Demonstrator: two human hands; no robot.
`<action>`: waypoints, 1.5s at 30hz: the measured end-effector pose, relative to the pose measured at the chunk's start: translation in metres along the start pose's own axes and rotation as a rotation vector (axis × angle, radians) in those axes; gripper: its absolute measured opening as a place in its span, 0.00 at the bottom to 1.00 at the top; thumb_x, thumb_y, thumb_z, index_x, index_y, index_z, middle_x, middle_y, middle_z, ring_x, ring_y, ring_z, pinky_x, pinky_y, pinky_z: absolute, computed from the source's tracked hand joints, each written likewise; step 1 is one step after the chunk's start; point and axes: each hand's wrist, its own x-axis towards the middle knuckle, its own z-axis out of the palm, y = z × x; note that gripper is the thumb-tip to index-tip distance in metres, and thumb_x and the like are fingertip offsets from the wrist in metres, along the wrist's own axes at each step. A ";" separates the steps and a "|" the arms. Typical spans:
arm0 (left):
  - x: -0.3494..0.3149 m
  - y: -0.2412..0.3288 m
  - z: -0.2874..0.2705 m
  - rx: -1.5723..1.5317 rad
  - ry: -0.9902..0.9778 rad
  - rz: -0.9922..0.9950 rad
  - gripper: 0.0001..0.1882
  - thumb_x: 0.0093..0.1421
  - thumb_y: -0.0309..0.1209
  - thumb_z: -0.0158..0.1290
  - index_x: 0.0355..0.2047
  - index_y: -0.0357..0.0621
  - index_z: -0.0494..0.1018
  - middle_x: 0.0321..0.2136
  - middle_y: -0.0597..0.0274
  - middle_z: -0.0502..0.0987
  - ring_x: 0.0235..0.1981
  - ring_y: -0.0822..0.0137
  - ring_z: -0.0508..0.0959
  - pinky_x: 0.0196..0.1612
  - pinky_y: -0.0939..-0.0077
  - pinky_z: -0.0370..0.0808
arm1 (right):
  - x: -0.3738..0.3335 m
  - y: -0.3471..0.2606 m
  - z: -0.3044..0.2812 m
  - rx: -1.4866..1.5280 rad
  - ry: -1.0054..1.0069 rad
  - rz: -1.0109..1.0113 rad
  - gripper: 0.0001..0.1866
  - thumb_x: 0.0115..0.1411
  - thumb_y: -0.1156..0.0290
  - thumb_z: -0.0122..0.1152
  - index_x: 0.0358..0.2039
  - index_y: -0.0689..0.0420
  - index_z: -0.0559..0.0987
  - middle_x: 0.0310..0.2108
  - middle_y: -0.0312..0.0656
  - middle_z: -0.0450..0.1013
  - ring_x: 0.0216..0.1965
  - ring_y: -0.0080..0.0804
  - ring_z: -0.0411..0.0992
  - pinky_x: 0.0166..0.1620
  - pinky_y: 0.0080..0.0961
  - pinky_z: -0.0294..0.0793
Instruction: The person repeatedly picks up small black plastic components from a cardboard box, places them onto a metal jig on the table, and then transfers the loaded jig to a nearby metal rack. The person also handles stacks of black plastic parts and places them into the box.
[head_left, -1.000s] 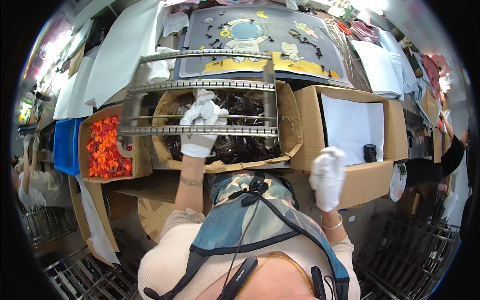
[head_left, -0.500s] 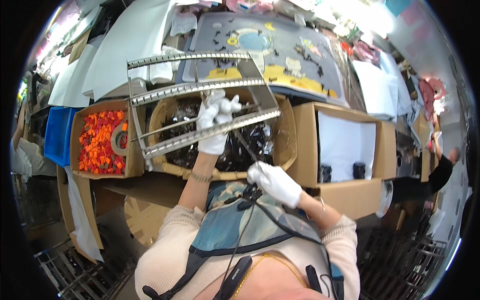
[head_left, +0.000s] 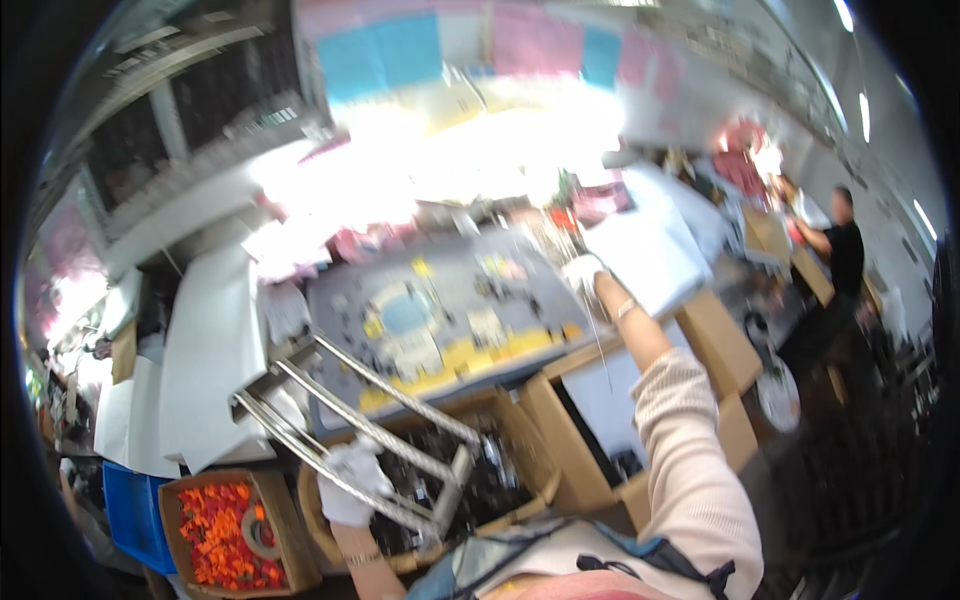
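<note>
My left hand (head_left: 354,484), in a white glove, grips the near left side of a metal rack (head_left: 370,432) with slotted rails. The rack hangs tilted over a cardboard box (head_left: 552,478) filled with shiny dark parts (head_left: 500,462). My right hand (head_left: 585,270), also gloved, is stretched out past the right edge of a grey printed mat (head_left: 455,300). Its fingers are closed, and thin metal rods (head_left: 601,340) slant down from them, blurred. Beyond that hand lies a bundle of similar thin rods (head_left: 552,236). Small dark pieces are scattered on the mat.
At the left, a box of orange and red clips (head_left: 215,535) also holds a tape roll (head_left: 262,533); a blue bin (head_left: 133,510) stands beside it. An open carton (head_left: 565,440) with a white liner is at the right. Another person (head_left: 845,245) stands far right.
My view has tipped up and swung. My right hand has moved from near my body to the far right of the mat. The rack, in my left hand, has turned and tilted.
</note>
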 end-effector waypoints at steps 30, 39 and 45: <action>-0.062 -0.165 0.315 1.439 -0.864 1.360 0.13 0.47 0.21 0.57 0.36 0.38 0.79 0.10 0.63 0.67 0.12 0.57 0.69 0.20 0.62 0.65 | -0.570 -0.334 -0.281 0.160 0.526 0.956 0.12 0.59 0.61 0.60 0.39 0.54 0.76 0.19 0.34 0.71 0.22 0.27 0.75 0.23 0.28 0.72; -0.182 -0.253 0.375 0.840 -1.910 0.416 0.08 0.47 0.24 0.63 0.30 0.39 0.78 0.31 0.57 0.78 0.36 0.52 0.77 0.37 0.61 0.75 | -0.776 -0.435 -0.204 1.302 0.272 1.929 0.21 0.66 0.53 0.53 0.48 0.52 0.83 0.41 0.48 0.81 0.42 0.50 0.79 0.49 0.39 0.76; -0.259 -0.356 0.377 0.941 -1.664 -0.672 0.07 0.66 0.25 0.52 0.39 0.35 0.77 0.45 0.52 0.79 0.37 0.68 0.79 0.39 0.76 0.76 | -0.914 -0.487 -0.079 1.424 0.478 2.279 0.20 0.65 0.58 0.58 0.49 0.59 0.82 0.45 0.47 0.81 0.44 0.36 0.79 0.49 0.28 0.75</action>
